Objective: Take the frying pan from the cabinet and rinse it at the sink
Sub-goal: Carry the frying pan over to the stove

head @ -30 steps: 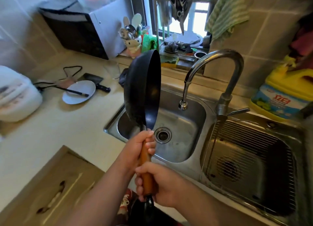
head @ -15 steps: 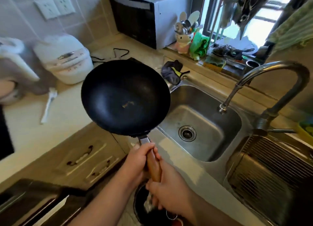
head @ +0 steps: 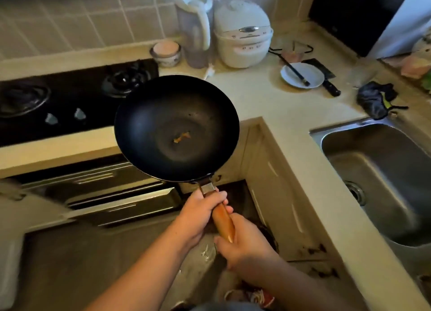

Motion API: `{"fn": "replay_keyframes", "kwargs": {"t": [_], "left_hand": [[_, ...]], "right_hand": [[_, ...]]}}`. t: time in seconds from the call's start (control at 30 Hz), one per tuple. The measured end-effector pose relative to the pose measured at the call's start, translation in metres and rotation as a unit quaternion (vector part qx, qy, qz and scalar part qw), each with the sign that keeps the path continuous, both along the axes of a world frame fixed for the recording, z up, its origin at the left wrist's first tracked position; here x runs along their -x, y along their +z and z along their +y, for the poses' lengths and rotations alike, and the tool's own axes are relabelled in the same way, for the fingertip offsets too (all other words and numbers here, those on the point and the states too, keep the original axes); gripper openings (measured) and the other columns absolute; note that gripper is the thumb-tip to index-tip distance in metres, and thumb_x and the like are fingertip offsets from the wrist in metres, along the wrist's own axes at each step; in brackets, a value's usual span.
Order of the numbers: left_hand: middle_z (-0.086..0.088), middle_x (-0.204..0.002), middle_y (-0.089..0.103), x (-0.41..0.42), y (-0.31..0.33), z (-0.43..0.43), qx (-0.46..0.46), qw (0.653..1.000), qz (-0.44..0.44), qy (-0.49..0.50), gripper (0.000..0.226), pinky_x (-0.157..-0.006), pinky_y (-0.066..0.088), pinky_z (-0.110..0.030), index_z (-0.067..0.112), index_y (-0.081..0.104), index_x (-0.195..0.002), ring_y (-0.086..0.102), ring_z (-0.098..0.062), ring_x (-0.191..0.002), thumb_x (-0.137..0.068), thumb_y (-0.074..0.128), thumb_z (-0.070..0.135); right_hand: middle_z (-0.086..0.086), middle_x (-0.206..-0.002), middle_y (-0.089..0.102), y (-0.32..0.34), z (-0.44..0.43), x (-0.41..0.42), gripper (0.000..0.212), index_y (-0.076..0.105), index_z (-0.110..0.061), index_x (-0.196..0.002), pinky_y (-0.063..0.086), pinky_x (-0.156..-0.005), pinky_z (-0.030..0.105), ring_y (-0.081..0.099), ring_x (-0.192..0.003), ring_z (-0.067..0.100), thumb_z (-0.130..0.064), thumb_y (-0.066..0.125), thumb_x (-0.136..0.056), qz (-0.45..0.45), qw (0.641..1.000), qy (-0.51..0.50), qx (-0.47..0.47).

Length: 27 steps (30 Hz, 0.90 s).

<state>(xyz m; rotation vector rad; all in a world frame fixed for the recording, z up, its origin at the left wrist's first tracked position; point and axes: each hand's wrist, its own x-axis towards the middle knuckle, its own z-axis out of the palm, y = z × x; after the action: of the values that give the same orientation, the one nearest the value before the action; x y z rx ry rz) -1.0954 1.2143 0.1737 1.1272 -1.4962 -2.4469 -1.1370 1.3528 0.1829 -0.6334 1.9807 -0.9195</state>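
- Frying pan (head: 176, 128) held in the air, open side up, roughly level, over the inner corner of the counter (head: 279, 114); not touching any surface.
- Pan sits between the gas hob (head: 70, 96) on the left and the sink (head: 377, 177) at the right edge of view; well apart from the sink basin.
- Left hand (head: 200, 214) wrapped round the wooden handle (head: 224, 219) right behind the metal ferrule, fingers clenched on it.
- Right hand (head: 242, 243) grips the butt end of the same handle, just below the left; fingers closed, thumb side hidden, so the exact wrap is hard to read.
- Small orange scrap in the pan's centre, probably food residue; some motion blur, can't say more.
- Handling, my read: dark steel or iron bowl, stiff, looks fairly heavy and front-loaded, which fits the two-hand hold. Wooden handle is dry and grippy now; likely slicker once wet.
- Best hold: forward hand close to the ferrule for leverage, rear hand at the end to steady the tilt. Avoid the rim.
- Not fragile, but a knock on the steel sink wall would be loud and could scuff.
- Rinse step not done yet; pan needs to swing right into the basin.
- Bystanders on counter: rice cooker (head: 242, 34), white plate (head: 300, 75) with chopsticks across it, dark cloth (head: 375, 99).
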Motion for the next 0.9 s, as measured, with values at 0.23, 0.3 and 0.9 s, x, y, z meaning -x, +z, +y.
{"fn": "replay_keyframes", "kwargs": {"t": [0.23, 0.3, 0.9], "left_hand": [[-0.003, -0.073, 0.071, -0.119, -0.002, -0.053, -0.026, 0.995, 0.008, 0.101, 0.015, -0.065, 0.057, -0.029, 0.009, 0.061, -0.104, 0.073, -0.016, -0.070, -0.093, 0.064, 0.018], [-0.004, -0.072, 0.069, -0.151, 0.002, -0.066, -0.041, 0.990, 0.017, 0.136, 0.014, -0.062, 0.058, -0.028, 0.008, 0.059, -0.105, 0.072, -0.015, -0.068, -0.094, 0.063, 0.015], [-0.006, -0.080, 0.072, -0.333, 0.002, -0.224, 0.008, 0.935, 0.013, 0.353, 0.016, -0.071, 0.058, -0.028, 0.010, 0.067, -0.100, 0.073, -0.018, -0.078, -0.091, 0.067, 0.023]], "right_hand": [[-0.001, -0.079, 0.064, 0.010, -0.059, -0.089, 0.015, 0.054, -0.034, -0.098, 0.051, -0.053, 0.025, 0.060, -0.057, 0.006, -0.027, 0.063, -0.087, -0.046, 0.992, 0.115, 0.016], [0.000, -0.081, 0.065, 0.012, -0.078, -0.113, 0.016, 0.055, -0.036, -0.097, 0.052, -0.054, 0.023, 0.060, -0.057, 0.005, -0.026, 0.064, -0.088, -0.054, 0.988, 0.144, 0.013], [-0.008, -0.072, 0.056, 0.013, -0.292, -0.237, 0.016, 0.055, -0.037, -0.084, 0.045, -0.057, 0.022, 0.057, -0.057, -0.001, -0.023, 0.063, -0.084, 0.010, 0.913, 0.405, 0.048]]}}
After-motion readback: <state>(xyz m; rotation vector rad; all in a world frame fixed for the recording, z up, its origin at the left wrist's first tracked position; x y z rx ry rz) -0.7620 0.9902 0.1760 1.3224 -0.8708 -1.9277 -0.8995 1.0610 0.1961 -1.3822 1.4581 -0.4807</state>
